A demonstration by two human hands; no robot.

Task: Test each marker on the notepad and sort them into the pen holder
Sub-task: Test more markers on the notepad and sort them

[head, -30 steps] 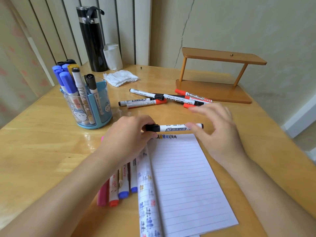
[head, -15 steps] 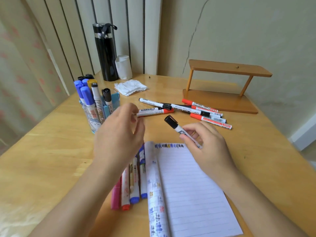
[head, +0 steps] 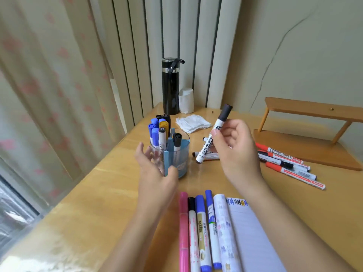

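Head view: sorting step. Right hand (head: 235,154) pinches capped black marker (head: 219,122), tilted, raised over the table right of holder (head: 181,163). Left hand (head: 155,169) spread wide, empty, at holder's near side, contact unclear. Next: lower marker into a slot with room, clear of standing caps. Notepad (head: 255,232) at bottom edge, 4 markers (head: 196,232) beside it
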